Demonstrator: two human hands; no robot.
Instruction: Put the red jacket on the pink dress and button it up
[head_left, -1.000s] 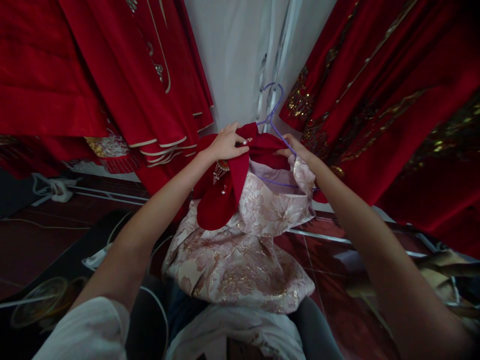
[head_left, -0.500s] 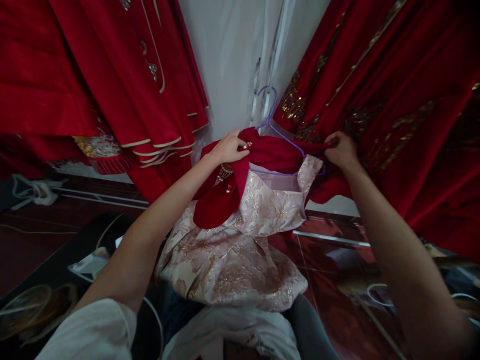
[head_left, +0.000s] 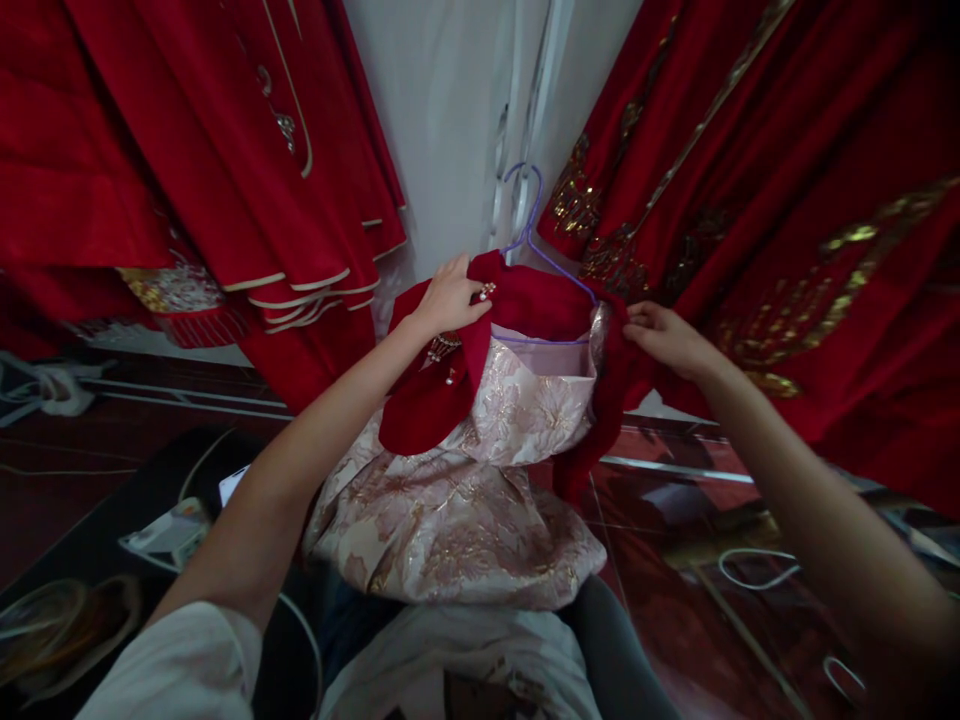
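A small red jacket (head_left: 431, 415) with beaded ornaments lies over a pale pink brocade dress (head_left: 517, 410), both on a purple hanger (head_left: 531, 212). My left hand (head_left: 452, 297) is closed on the jacket's left front edge near the neck, beside a pearl ornament. With fingers pinched, my right hand (head_left: 660, 335) grips the jacket's right front edge by the dress's shoulder strap. The dress's skirt spreads across my lap.
Red garments with gold trim hang at the left (head_left: 300, 200) and right (head_left: 825, 250). Behind the hanger stands a white cabinet (head_left: 435, 110). A black surface (head_left: 165, 480) at lower left holds small items. White cables (head_left: 757, 570) lie at lower right on dark red floor tiles.
My right hand has moved inward, bringing the jacket's right side over the dress's shoulder strap. My left hand keeps its hold on the jacket.
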